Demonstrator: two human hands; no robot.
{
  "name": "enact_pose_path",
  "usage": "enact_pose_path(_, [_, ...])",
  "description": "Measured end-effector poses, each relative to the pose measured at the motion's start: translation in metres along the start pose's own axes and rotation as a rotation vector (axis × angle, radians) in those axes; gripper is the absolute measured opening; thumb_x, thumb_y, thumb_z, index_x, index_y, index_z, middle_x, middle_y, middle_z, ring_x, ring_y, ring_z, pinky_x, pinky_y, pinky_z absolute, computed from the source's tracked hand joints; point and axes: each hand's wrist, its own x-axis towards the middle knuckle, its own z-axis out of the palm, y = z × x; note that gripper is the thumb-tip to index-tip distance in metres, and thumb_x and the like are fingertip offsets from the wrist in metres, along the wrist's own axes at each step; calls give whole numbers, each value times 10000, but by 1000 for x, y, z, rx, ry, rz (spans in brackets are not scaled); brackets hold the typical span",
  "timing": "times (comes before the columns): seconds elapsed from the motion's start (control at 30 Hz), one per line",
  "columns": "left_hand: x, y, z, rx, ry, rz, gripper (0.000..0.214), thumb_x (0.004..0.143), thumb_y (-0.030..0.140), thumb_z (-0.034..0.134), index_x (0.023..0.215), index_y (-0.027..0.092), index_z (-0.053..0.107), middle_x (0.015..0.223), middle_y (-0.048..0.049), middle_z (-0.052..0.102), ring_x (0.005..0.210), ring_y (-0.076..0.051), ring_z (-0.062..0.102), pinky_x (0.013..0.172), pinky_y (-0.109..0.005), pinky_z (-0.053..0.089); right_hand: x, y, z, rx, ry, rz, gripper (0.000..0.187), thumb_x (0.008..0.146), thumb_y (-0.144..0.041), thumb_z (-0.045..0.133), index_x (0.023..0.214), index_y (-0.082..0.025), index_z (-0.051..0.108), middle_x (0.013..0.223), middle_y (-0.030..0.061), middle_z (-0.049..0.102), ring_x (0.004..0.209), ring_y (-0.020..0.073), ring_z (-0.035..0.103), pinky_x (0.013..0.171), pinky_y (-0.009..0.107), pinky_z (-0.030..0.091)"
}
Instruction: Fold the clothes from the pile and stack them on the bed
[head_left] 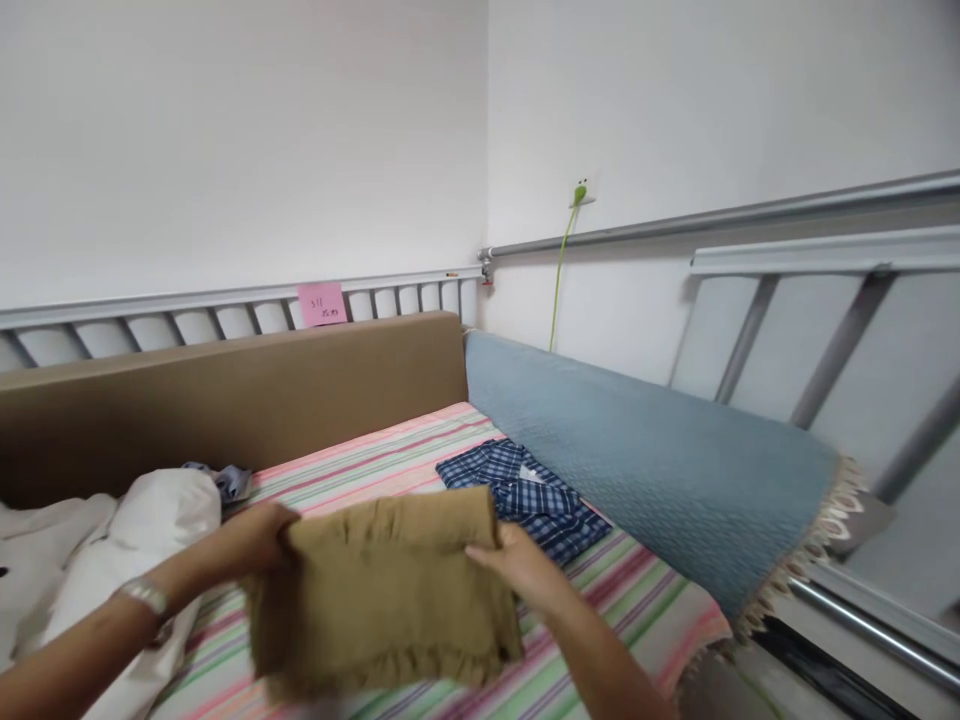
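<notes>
Both the left hand [264,540] and the right hand [519,565] grip a folded olive-brown garment [390,600], one at each side, the right thumb on top. It is held over a striped sheet [360,470]. Just beyond the right hand lies a folded blue plaid shirt [517,480]; white fabric [169,510] lies near the left. Farther out stand a brown padded panel [300,390] and a light-blue quilted cover [637,430].

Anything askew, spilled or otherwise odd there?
Mainly the white fabric at picture left: it lies bunched up, whereas the plaid shirt lies folded flat. I see no spill or damage; the held khaki cloth is partly blurred.
</notes>
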Motion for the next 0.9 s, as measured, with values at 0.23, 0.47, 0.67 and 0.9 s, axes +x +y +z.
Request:
enact_pose_path(0.23, [145, 131, -40, 112, 739, 370, 132, 740, 208, 511, 710, 183, 637, 754, -26, 648, 742, -167, 546, 709, -261, 388, 11, -78, -120, -635, 453, -581, 315, 769, -325, 568, 1009, -156, 683, 968, 76, 715, 909, 234, 654, 818, 374, 528])
enact_pose_path(0.47, [256, 159, 113, 23, 620, 407, 233, 782, 131, 517, 920, 245, 667, 938, -33, 686, 951, -211, 533, 962, -407, 318, 14, 52, -183, -1314, 377, -889, 473, 826, -45, 361, 1173, -263, 597, 1200, 31, 629, 1155, 155, 543, 990, 373, 447])
enact_pose_path(0.67, [272, 127, 223, 18, 392, 372, 244, 822, 150, 507, 966, 287, 651, 1031, -3, 689, 1019, -208, 540, 1043, -497, 224, 19, 128, -191, -1513, 164, -747, 471, 827, -63, 347, 1203, -242, 566, 1226, 46, 612, 1174, 171, 529, 959, 414, 459])
enact_pose_path(0.9, [279, 118, 202, 24, 370, 445, 278, 833, 184, 502, 1064, 269, 632, 1099, -2, 675, 1078, -173, 529, 1107, -470, 105, 13, 114, -187, -1468, 114, -887, 506, 803, -64, 373, 1241, -264, 529, 1222, 31, 616, 1219, 162, 485, 1077, 426, 327])
